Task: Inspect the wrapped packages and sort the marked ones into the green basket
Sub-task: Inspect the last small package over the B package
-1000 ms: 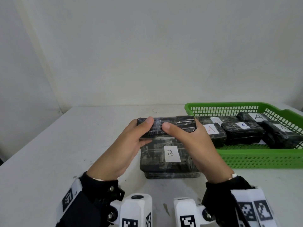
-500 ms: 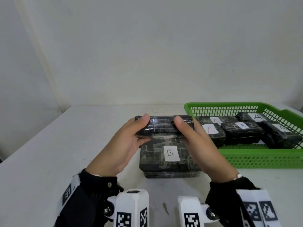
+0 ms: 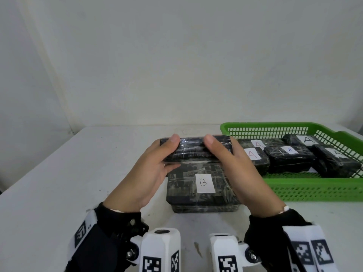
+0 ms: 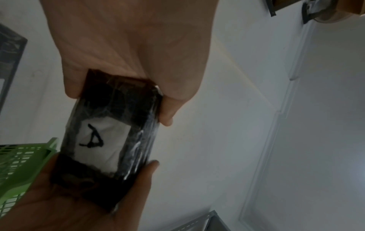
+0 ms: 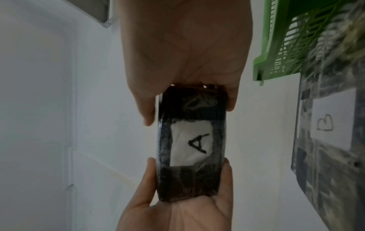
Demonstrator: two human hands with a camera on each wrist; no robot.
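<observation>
Both hands hold one small black wrapped package [image 3: 193, 151] by its ends, just above the table. My left hand [image 3: 170, 152] grips the left end and my right hand [image 3: 220, 152] the right end, thumbs on top. Its white label with a black A [image 5: 194, 143] faces away from my head and shows only in the wrist views, as does the package [image 4: 110, 137] itself. The green basket [image 3: 322, 190] stands to the right and holds several black packages [image 3: 288, 159] labelled A.
A larger wrapped package with a white B label [image 3: 203, 183] lies on the white table [image 3: 78, 173] directly under the held one, close to the basket's left wall. A white wall rises behind the table.
Both thumbs have shifted along the top of the held package, first apart and then closer again. The package has stayed in both hands above the B package, barely tilting.
</observation>
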